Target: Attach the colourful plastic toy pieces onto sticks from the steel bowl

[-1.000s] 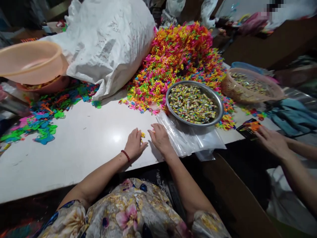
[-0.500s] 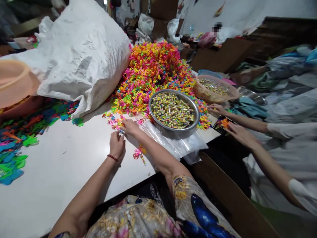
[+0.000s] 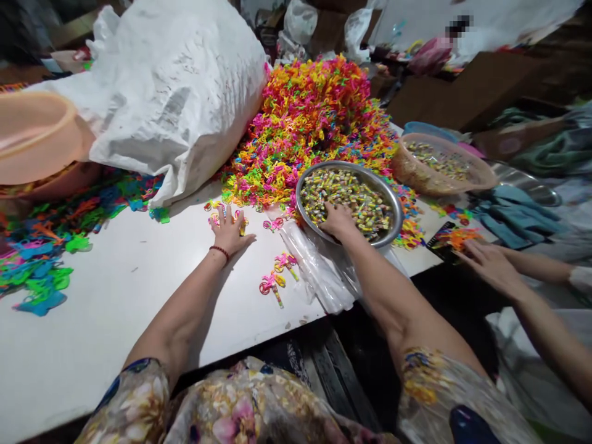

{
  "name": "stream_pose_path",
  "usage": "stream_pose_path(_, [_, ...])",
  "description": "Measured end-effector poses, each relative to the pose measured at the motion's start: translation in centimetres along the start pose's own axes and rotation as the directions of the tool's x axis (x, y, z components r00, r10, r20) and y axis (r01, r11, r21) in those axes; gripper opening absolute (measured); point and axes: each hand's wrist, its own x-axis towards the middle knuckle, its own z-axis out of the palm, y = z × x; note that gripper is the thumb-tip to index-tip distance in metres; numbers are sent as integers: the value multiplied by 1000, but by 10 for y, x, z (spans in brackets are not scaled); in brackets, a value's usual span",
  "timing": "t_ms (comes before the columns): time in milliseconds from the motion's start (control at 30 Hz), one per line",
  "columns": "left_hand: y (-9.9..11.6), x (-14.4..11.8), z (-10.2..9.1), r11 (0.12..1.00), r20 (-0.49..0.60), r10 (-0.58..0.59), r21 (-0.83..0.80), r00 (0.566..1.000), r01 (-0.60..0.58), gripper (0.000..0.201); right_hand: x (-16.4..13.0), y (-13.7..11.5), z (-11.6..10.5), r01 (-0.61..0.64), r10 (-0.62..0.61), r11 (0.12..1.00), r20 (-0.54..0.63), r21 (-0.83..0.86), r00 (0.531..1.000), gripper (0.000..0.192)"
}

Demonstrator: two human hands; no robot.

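White worktop (image 3: 115, 308), crowded with stock. Reached with the right hand (image 3: 337, 220) into the steel bowl (image 3: 393, 203), just beyond the clear bags (image 3: 319, 271); fingers curled down among the small wrapped sweets (image 3: 365, 203), gathering rather than pinching, exactly what was held not to be told. Forearm stretched forward and rightward over the bags. Laid the left hand (image 3: 229, 229) flat and spread on a few loose bright plastic toys (image 3: 217, 217) at the near fringe of the big multicoloured heap (image 3: 314, 123), palm down, wrist with a red bracelet (image 3: 219, 250). Two finished toy-and-sweet pieces (image 3: 277, 277) on the worktop between both hands, nearer the left, long axes running slantwise. Beyond: a white sack (image 3: 176, 86), an orange basin (image 3: 32, 135), a pink basket (image 3: 444, 163). At far right, a co-worker's hand (image 3: 490, 265) by a dark card (image 3: 446, 237).
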Motion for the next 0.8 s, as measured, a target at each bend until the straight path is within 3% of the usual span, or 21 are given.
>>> stream_pose_path(100, [-1, 18, -1, 1000, 74, -16, -12, 997, 17, 72, 6, -14, 1, -76, 76, 996, 5, -49, 997, 78])
stream_pose_path(167, [-4, 16, 1, 1000, 47, -10, -21, 999, 11, 61, 10, -16, 0, -64, 64, 995, -8, -80, 998, 70])
stream_pose_path(267, [-14, -4, 5, 999, -64, 22, -24, 998, -23, 50, 15, -7, -3, 14, -15, 995, -8, -97, 1000, 58])
stream_pose_path(367, [-36, -35, 5, 997, -104, 69, -35, 992, -73, 46, 16, 4, -6, 62, -63, 997, -19, -55, 998, 51])
stream_pose_path(500, [-66, -72, -7, 989, -81, 131, -60, 988, -137, 56, 14, 16, -9, 24, -4, 992, -162, 120, 987, 48])
stream_pose_path(633, [-80, -102, -23, 982, -86, 169, -66, 982, -175, 74, 13, 24, -19, 10, 95, 942, -293, 336, 951, 41])
stream_pose_path(700, [-82, -115, -24, 983, -112, 155, -81, 982, -164, 66, 10, 18, -30, 51, 117, 912, -377, 407, 919, 39])
stream_pose_path(800, [-83, -128, -20, 984, -167, 105, -123, 980, -127, 41, -6, -17, -45, 273, 4, 836, -501, 477, 865, 36])
